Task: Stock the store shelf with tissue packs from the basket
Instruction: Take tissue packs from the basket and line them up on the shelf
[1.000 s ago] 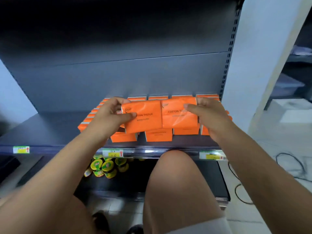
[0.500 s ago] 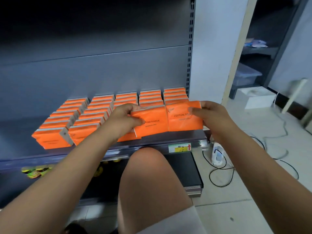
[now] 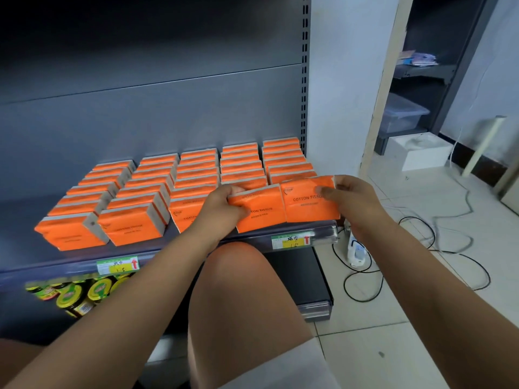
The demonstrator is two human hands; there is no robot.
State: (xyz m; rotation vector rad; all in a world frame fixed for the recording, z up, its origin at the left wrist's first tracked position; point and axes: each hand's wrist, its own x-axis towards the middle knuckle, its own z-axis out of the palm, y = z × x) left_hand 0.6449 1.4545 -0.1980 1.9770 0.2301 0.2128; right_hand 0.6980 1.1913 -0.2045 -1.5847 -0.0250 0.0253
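Tissue packs — left hand grips one, right hand the other — partly hide stocked rows behind.

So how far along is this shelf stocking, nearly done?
Five rows of orange tissue packs stand on the shelf. In hand: the left hand grips one pack and the right hand a second pack, at the front of the two rightmost rows. Left: setting those down; bare shelf shows at the left. The basket is out of view, remaining stock unknown.
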